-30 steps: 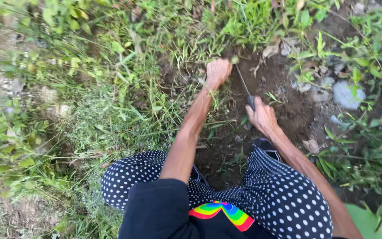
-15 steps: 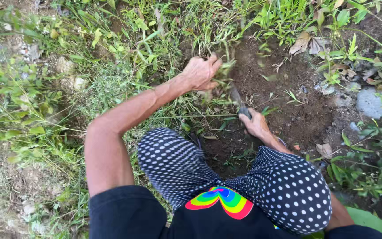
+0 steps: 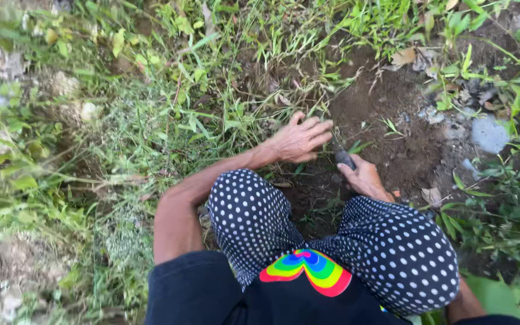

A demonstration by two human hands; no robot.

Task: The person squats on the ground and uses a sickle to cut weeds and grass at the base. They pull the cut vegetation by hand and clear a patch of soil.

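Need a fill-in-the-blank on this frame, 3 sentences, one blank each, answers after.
1. The right hand grips a tool with a dark ____.
2. The left hand lies with fingers spread at the edge of the ____, beside the bare soil patch.
3. The person's trousers are dark with white ____.

Missing words: handle; grass; dots

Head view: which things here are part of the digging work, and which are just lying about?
In use: left hand on the grass; right hand gripping a dark-handled tool; bare soil.
Lying about: grey stone; dry leaves.
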